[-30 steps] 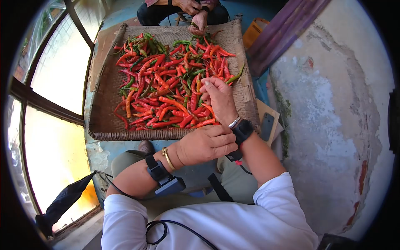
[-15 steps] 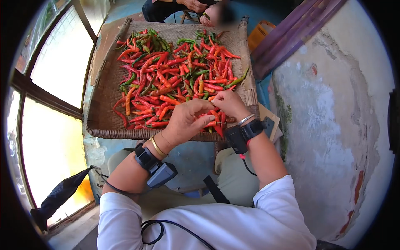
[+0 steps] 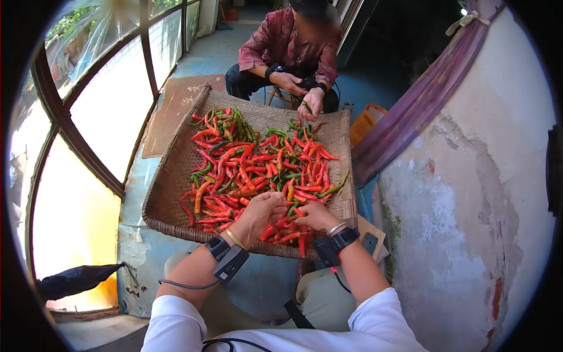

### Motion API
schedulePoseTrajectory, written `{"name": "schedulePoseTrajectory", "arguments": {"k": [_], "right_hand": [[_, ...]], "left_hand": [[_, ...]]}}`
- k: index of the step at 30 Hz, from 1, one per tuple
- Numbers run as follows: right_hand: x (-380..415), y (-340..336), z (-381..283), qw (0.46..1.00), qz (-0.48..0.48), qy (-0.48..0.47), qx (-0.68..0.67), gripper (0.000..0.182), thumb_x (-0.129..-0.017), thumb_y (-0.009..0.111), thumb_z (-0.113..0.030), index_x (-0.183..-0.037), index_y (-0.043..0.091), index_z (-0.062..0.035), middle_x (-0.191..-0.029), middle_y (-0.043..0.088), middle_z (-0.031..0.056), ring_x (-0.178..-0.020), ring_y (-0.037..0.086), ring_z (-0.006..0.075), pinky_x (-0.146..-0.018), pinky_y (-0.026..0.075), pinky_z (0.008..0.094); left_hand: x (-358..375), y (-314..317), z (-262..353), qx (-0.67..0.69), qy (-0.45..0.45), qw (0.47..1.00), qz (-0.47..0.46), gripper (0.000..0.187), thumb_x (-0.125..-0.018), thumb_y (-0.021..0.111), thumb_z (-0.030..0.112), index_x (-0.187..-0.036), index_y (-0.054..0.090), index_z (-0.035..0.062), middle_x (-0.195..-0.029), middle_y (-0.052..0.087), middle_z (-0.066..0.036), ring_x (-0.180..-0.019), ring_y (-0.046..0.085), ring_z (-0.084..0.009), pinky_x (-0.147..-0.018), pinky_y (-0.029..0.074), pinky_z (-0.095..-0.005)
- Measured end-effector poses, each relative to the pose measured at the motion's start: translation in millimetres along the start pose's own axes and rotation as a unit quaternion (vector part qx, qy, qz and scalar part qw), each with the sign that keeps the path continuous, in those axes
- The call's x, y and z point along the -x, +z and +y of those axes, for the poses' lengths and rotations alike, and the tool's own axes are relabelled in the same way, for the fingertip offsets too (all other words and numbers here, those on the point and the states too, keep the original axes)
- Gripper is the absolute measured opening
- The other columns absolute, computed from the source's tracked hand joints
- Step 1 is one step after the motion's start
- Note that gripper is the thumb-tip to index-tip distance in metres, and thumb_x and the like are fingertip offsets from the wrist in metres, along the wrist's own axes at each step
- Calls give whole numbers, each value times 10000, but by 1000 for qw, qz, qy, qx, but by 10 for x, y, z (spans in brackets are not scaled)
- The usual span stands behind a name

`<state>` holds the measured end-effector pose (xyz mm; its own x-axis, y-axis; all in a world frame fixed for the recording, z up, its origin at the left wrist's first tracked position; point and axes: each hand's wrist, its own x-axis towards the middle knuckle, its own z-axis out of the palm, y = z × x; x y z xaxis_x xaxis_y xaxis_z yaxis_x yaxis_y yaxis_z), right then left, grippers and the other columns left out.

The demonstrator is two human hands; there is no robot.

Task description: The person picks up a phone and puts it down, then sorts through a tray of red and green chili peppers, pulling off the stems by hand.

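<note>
In the head view, a large woven tray [image 3: 176,193] lies in front of the person, and a heap of red, orange and green chili peppers [image 3: 258,170] covers most of it. Both hands are at the near edge of the tray, on the peppers. The left hand [image 3: 261,214] rests on the pile with the fingers curled down into the red peppers; its grip is pressed around some of them, but I cannot tell exactly which one it holds. The right hand [image 3: 316,216] is just beside it, also bent down, and its fingers pinch red chili peppers at the near right corner of the pile; one red pepper hangs over the tray rim below this hand. Each wrist carries a black strap with a small device, and the left wrist also has a gold bangle [image 3: 236,239]. At the far side of the tray sits another person in a dark red shirt [image 3: 287,44], and this person's hands [image 3: 311,102] hold a green pepper above the far edge. An arched window [image 3: 88,129] is on the left, a rough plastered wall [image 3: 469,193] on the right, with a purple curtain [image 3: 410,117] along it. A phone [image 3: 370,242] lies near the right wrist.
</note>
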<state>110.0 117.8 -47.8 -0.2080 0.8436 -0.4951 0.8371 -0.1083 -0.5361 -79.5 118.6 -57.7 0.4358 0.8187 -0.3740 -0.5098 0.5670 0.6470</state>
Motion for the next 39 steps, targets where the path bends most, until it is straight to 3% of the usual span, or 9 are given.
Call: {"name": "schedulePoseTrajectory", "arguments": {"k": [3,7,11,21,25,28,32,37,39], "right_hand": [[-25,-126,-51,985,124,-95,-79,162,-746,593,-164,-696,571,-12,-563,529,2,-488,491,71,-449,388,231],[224,-177,-459,933,135,-125,-309,167,-788,575,-168,-747,563,-7,-595,531,-2,-486,474,48,-449,394,198],[178,-61,-423,888,118,-130,-424,137,-825,531,-165,-757,536,-46,-624,542,-8,-477,463,28,-447,380,156],[41,-10,-212,823,164,-87,-537,190,-832,532,-237,-753,536,-64,-586,516,-23,-426,438,22,-357,339,157],[155,78,-179,786,152,-50,-597,201,-848,501,-260,-793,532,-69,-607,527,-12,-434,447,37,-362,340,166],[340,204,-65,712,126,-20,-690,225,-876,432,-272,-955,516,-79,-677,554,11,-524,493,84,-439,377,214],[655,447,80,639,59,11,-767,220,-876,419,-270,-961,533,-102,-749,583,18,-586,494,105,-497,390,237],[645,448,-139,631,49,14,-774,186,-865,449,-230,-951,533,-88,-761,589,26,-638,535,113,-514,402,234],[590,353,-320,678,88,-20,-729,167,-850,490,-204,-963,516,-83,-751,578,30,-650,540,111,-527,404,231]], "left_hand": [[3,49,-88,-113,14,993,-18,98,-831,532,167,-902,547,101,-760,581,8,-614,536,-59,-542,429,-184],[141,175,-33,-230,14,967,-108,174,-826,537,115,-974,544,24,-794,559,-1,-679,510,-51,-596,432,-192],[82,107,-119,-292,33,950,-107,216,-834,532,134,-1011,540,10,-808,554,7,-691,496,-48,-595,431,-207],[31,125,-133,-378,-4,921,-97,224,-890,431,231,-912,518,26,-718,561,-19,-603,536,-80,-507,442,-197],[108,218,-73,-370,-18,919,-137,270,-901,393,274,-881,510,32,-697,558,-20,-598,540,-86,-502,434,-199],[150,268,-45,-318,-63,933,-155,308,-908,359,308,-877,509,40,-693,559,-26,-594,544,-93,-502,432,-212],[129,212,-91,-268,-57,954,-125,311,-913,337,313,-902,502,49,-735,568,-36,-625,553,-113,-547,448,-239],[141,202,-151,-122,-9,990,-71,226,-898,402,257,-947,503,61,-850,565,-32,-781,540,-127,-648,442,-256],[171,139,-93,-108,-26,993,-47,159,-874,461,215,-914,526,76,-862,566,-11,-792,531,-113,-662,428,-243]]}}
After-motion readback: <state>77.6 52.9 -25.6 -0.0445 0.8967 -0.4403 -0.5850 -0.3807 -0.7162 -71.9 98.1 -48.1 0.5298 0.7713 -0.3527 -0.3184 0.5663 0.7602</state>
